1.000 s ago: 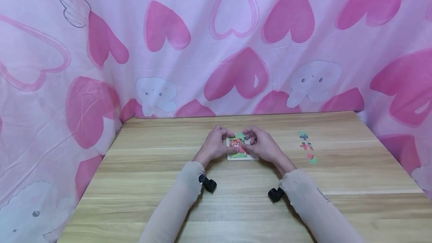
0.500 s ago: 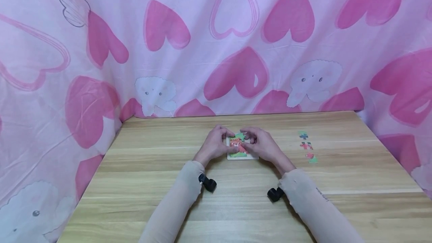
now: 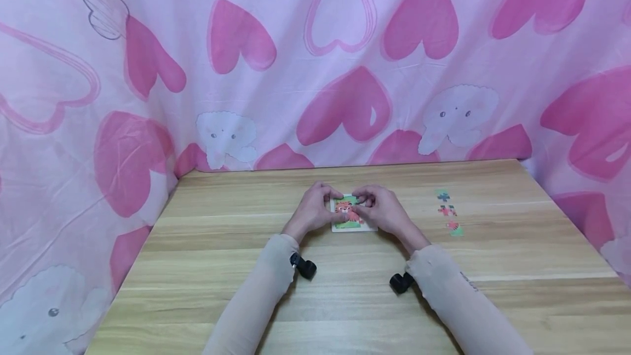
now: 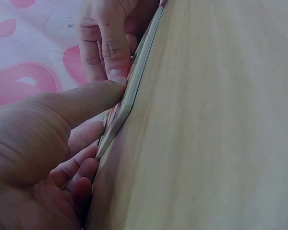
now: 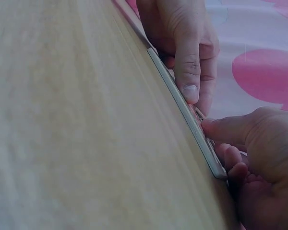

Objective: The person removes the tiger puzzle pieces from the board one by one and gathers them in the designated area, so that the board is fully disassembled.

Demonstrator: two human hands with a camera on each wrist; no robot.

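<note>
A small jigsaw puzzle board [image 3: 368, 229] with a pale rim lies on the table in the head view; joined pieces showing an orange animal on green [image 3: 345, 209] fill its left and middle. My left hand [image 3: 310, 212] holds the board's left side, thumb on the picture and fingers about the edge. With thumb and forefinger, my right hand [image 3: 386, 211] pinches a puzzle piece at the picture's right side, largely hidden by the fingers. In the left wrist view, the left thumb [image 4: 98, 98] lies close to the right hand's thumb. The board's edge [image 5: 185, 108] shows side-on in the right wrist view.
To the right lie loose puzzle pieces in a column: a green and blue group [image 3: 443, 196], a red group [image 3: 447, 211] and a red and green group [image 3: 455, 228]. The wooden table [image 3: 345, 311] meets a pink heart-patterned curtain [image 3: 276, 92] behind.
The green piece at the picture's upper right, which stuck out at a slant, now sits closer in line with the picture. Both hands stay nearly in place; the right fingers shift slightly.
</note>
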